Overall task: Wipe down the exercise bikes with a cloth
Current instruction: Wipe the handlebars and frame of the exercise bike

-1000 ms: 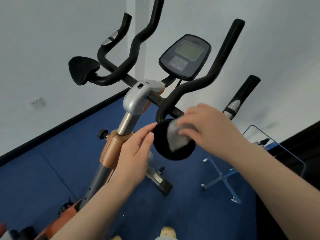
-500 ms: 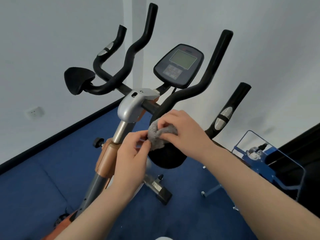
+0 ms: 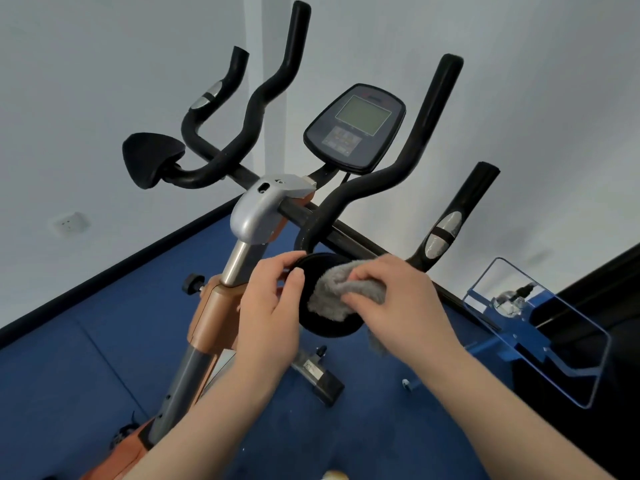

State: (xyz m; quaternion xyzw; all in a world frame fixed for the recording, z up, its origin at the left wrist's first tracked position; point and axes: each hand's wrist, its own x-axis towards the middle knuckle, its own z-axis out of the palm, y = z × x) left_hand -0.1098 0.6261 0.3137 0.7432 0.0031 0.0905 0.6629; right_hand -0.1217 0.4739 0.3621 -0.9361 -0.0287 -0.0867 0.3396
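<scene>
Cloth (image 3: 334,292) bunched under curled right hand (image 3: 398,299); left hand (image 3: 268,306) grips pad (image 3: 329,327) rim.

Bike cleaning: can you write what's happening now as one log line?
step: wiping | right hand: presses grey cloth on round black pad | left hand: grips pad's edge

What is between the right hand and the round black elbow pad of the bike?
The grey cloth lies there: the right hand presses it onto the round black elbow pad, as the head view shows.
</scene>
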